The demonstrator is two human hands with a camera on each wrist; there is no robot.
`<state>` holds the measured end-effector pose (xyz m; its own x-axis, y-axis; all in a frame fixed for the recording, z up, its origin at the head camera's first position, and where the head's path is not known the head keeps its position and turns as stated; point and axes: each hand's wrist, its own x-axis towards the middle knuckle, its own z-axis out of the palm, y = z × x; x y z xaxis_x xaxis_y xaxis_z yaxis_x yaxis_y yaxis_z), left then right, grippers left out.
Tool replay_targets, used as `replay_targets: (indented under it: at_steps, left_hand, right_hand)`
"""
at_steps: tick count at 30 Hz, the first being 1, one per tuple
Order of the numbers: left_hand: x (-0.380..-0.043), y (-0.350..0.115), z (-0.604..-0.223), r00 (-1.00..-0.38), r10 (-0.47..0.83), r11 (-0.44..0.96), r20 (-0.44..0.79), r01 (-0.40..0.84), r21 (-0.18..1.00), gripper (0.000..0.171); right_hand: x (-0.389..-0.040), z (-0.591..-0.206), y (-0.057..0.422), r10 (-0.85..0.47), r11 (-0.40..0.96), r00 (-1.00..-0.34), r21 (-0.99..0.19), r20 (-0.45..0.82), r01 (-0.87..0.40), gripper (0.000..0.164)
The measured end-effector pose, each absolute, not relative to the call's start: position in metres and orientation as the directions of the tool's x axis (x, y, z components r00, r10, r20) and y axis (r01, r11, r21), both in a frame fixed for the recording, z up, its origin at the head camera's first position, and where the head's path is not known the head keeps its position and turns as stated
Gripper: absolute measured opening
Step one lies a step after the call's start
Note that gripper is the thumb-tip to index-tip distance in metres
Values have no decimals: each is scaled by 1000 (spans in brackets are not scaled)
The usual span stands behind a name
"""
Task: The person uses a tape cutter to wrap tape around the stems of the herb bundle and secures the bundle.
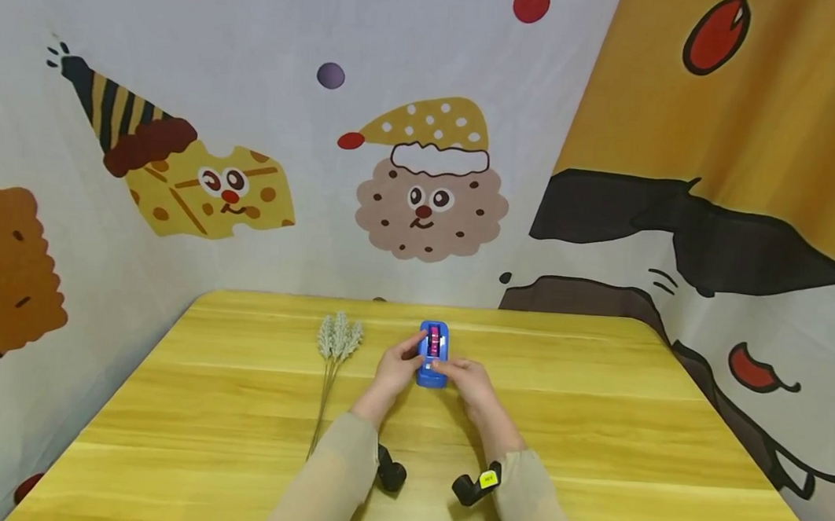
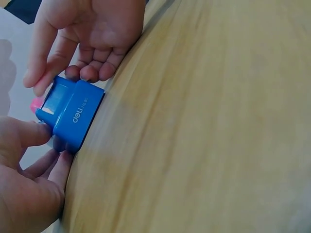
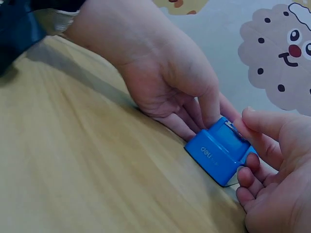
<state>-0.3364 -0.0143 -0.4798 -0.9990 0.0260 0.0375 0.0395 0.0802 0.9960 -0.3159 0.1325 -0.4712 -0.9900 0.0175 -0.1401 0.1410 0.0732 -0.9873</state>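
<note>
The blue tape dispenser (image 2: 77, 114) stands on the table (image 1: 593, 419), with a pink roll (image 1: 434, 342) inside. On its left side, the left hand (image 1: 394, 369) grips with thumb and fingers. At its near right, the right hand (image 1: 473, 380) has thumb and forefinger close together; whether they pinch anything, I cannot tell. One should press the dispenser flat and work gently.
</note>
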Motion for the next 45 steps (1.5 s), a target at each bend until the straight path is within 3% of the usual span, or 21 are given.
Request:
replay_targets:
  at_steps: [33, 45]
  left_hand:
    - [-334, -16, -475, -999, 43, 58, 19, 21, 998, 46]
    - [-336, -16, -476, -998, 46, 46, 30, 32, 998, 47]
  right_hand:
    - [-290, -472, 138, 7, 219, -995, -971, -101, 100, 31]
    - [-282, -474, 135, 40, 210, -997, -975, -60, 68, 23]
